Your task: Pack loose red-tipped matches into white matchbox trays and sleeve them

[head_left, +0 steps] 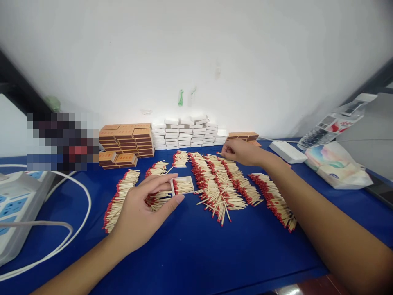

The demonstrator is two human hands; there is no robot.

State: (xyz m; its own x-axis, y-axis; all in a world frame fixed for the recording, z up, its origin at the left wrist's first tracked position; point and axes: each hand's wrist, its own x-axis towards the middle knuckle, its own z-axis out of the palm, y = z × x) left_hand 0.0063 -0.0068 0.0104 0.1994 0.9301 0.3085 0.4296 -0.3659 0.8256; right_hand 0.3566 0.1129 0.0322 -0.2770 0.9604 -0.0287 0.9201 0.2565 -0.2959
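The tray (183,186), white and part-filled, is held at the table's (196,250) centre, grasped between thumb and fingers of the left hand (139,213). The right hand (241,152) is pinched shut on matches (225,180) at the rows' far end. Red print is noted on the brown boxes (129,141); it is illegible.

Red-tipped matches (215,184) on blue table (190,250), white trays (184,133), orange boxes (125,141).
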